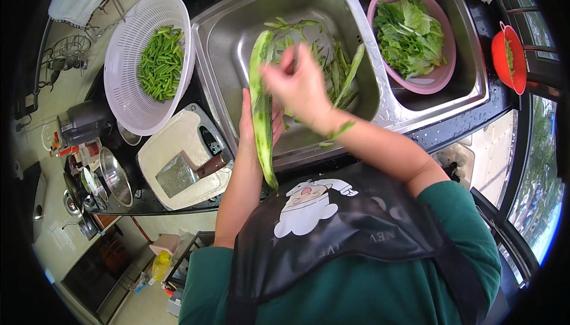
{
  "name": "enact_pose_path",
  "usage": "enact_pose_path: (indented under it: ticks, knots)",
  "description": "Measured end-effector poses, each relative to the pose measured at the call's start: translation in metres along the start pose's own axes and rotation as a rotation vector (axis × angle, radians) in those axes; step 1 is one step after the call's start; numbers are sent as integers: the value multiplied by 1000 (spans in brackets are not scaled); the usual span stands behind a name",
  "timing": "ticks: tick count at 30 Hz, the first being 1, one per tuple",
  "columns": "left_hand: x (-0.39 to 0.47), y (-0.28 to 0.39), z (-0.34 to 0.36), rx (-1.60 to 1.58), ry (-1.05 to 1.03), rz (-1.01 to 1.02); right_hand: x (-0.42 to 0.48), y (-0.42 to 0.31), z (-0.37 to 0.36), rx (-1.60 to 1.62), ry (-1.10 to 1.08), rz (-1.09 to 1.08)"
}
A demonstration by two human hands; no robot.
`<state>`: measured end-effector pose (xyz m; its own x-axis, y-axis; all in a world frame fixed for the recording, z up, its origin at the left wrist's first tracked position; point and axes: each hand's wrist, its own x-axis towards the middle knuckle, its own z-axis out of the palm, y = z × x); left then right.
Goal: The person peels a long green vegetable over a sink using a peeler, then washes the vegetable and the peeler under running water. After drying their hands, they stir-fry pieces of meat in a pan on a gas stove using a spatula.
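Observation:
My left hand [277,122] grips a long green gourd [259,84] from beneath, over the left sink basin [227,53]. The gourd looks partly peeled, with pale stretches and darker green patches, and its narrow end points towards my apron. Beside its upper half is my right hand [303,82], blurred, with the fingers curled. A small greyish thing seems to show by the fingertips, too blurred to name. Green peelings [340,69] lie in the basin, and a strip of peel [342,130] clings to my right wrist.
Left of the sink stands a white plastic colander [122,71] with cut green beans [161,64]. Near it, a cleaver [180,176] lies on a cutting board [153,160]. The right basin holds a pink bowl [427,85] of leafy greens [409,35]. A red strainer [501,64] sits further right.

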<state>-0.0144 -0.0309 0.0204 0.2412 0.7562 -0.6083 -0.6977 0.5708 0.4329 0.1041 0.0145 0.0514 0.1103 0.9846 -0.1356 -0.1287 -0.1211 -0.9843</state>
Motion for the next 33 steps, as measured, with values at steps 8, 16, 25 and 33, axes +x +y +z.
enact_pose_path:
  ticks: [8, 16, 25, 33]
  knots:
    - [-28, 9, -2, 79, -176, -126, 110, 24, -55, -250, 508, -126]
    - [7, 8, 1, -138, 62, -90, -12, -28, -9, 141, -134, 316]
    - [72, -4, -72, 166, -121, 78, -23, -2, 5, -265, -252, -217]
    - [21, 20, 15, 39, -207, -206, 58, 8, -18, -141, 253, -201]
